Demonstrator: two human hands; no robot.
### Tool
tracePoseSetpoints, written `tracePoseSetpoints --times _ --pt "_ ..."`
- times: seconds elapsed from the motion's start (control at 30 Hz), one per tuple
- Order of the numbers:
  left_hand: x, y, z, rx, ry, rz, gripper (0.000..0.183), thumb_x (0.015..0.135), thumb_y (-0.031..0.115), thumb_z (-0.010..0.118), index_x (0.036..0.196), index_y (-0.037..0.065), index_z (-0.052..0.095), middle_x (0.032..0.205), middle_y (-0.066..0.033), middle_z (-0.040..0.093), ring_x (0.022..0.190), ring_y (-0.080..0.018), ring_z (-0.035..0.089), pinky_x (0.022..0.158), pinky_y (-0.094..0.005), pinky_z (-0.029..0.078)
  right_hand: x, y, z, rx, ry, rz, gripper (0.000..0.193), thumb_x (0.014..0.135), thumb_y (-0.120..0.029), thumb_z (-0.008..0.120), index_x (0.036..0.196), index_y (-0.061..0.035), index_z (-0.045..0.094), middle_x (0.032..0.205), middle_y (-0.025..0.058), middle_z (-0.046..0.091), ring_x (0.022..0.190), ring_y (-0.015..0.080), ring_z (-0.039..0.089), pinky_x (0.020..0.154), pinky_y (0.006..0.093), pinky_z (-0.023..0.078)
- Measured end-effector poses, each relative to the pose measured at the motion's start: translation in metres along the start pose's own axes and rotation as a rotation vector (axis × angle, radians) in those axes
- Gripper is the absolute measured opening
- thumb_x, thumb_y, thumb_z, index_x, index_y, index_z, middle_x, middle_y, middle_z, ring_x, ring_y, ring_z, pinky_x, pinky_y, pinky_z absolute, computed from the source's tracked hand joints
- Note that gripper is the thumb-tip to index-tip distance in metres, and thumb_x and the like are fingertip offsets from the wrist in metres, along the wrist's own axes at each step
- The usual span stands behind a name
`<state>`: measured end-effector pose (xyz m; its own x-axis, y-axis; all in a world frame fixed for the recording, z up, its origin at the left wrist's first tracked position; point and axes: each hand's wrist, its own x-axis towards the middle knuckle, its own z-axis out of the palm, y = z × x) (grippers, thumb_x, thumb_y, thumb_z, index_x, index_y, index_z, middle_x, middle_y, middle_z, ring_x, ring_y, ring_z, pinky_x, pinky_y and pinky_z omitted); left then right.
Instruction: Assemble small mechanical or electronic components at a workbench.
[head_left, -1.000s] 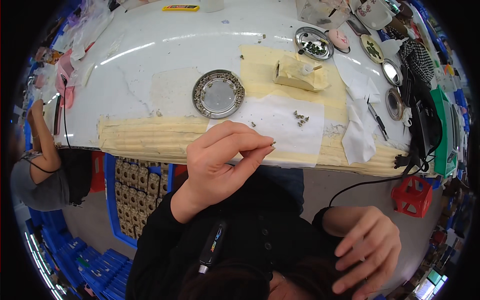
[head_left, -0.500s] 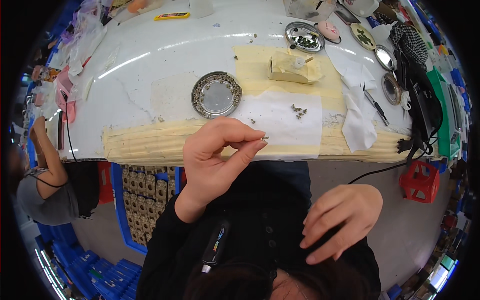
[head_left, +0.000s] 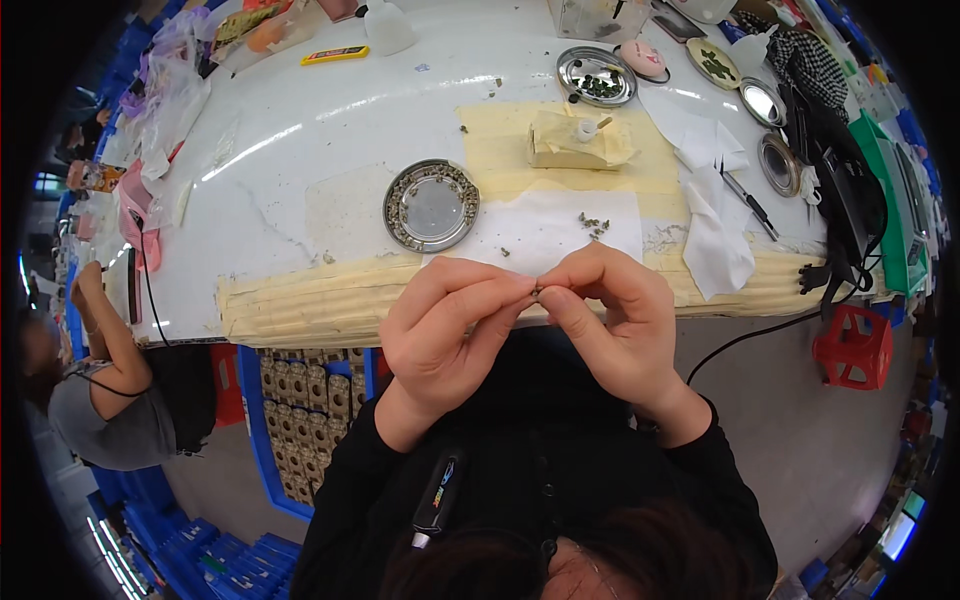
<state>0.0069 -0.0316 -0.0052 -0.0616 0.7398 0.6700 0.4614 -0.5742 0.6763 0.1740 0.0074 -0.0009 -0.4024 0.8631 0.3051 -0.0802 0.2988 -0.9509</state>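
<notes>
- Pinched piece [head_left: 537, 294]: dark, too small to tell more
- Bits [head_left: 595, 224]: grey-green
- Paper [head_left: 545, 212]: white
- Near dish [head_left: 432, 207]: silver
- Far dish [head_left: 572, 70]: silver, with dark green pieces [head_left: 603, 89]
- Block [head_left: 560, 152]: pale yellow
- Edge tape [head_left: 320, 300]: pale yellow
- Table [head_left: 300, 130]: white
- Checked cloth [head_left: 815, 68]: black and white
- Tray [head_left: 874, 160]: green
- Stool [head_left: 853, 348]: red
- Crate [head_left: 254, 410]: blue
- Crate's parts [head_left: 300, 420]: tan, with dark round spots
- Sleeves [head_left: 735, 490]: black
- Co-worker's shirt [head_left: 105, 420]: grey

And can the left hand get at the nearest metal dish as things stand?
Probably yes: the dish lies just beyond the left hand, unblocked, though its fingers pinch a small piece.
</notes>
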Motion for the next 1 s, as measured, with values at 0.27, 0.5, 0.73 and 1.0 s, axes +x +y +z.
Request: tracePoseSetpoints --times 0.27,0.5,0.73,1.0 --pt "-0.001 -0.002 0.001 0.09 -0.054 0.081 0.024 0.071 -0.008 0.075 0.093 0.0 0.071 0.084 -0.0093 0.066 0.072 -0.0197 0.064 0.059 -0.0269 0.05 -0.003 0.001 -0.004 0.081 -0.039 0.128 0.006 0.088 -0.003 0.066 0.09 0.0022 0.064 0.082 0.0053 0.065 0.071 0.0089 0.061 0.061 0.0224 0.05" --pt "-0.006 -0.008 0.001 -0.323 -0.119 -0.107 0.024 0.073 -0.006 0.075 0.095 0.004 0.073 0.086 -0.0084 0.067 0.073 -0.0161 0.064 0.058 -0.0248 0.051 -0.007 -0.001 -0.011 0.605 -0.17 0.431 0.009 0.092 -0.005 0.061 0.096 0.0029 0.061 0.084 0.0035 0.064 0.074 0.0075 0.06 0.064 0.0209 0.05" --pt "0.004 -0.003 0.005 0.054 -0.129 0.117 0.029 0.065 -0.008 0.075 0.093 0.0 0.071 0.088 -0.0106 0.067 0.071 -0.0193 0.063 0.058 -0.0263 0.05 -0.007 0.007 -0.017 -0.135 -0.046 -0.115 0.008 0.089 -0.002 0.064 0.094 0.0032 0.061 0.082 0.0051 0.063 0.071 0.0071 0.059 0.061 0.0215 0.049" --pt "0.005 -0.007 0.011 -0.145 -0.182 0.004 0.026 0.068 -0.006 0.076 0.092 0.001 0.072 0.088 -0.0091 0.067 0.071 -0.0182 0.063 0.057 -0.0256 0.049 -0.011 0.002 -0.02 0.365 -0.057 0.302 0.007 0.089 -0.001 0.062 0.094 0.004 0.061 0.083 0.0051 0.062 0.071 0.0074 0.059 0.062 0.0216 0.05"
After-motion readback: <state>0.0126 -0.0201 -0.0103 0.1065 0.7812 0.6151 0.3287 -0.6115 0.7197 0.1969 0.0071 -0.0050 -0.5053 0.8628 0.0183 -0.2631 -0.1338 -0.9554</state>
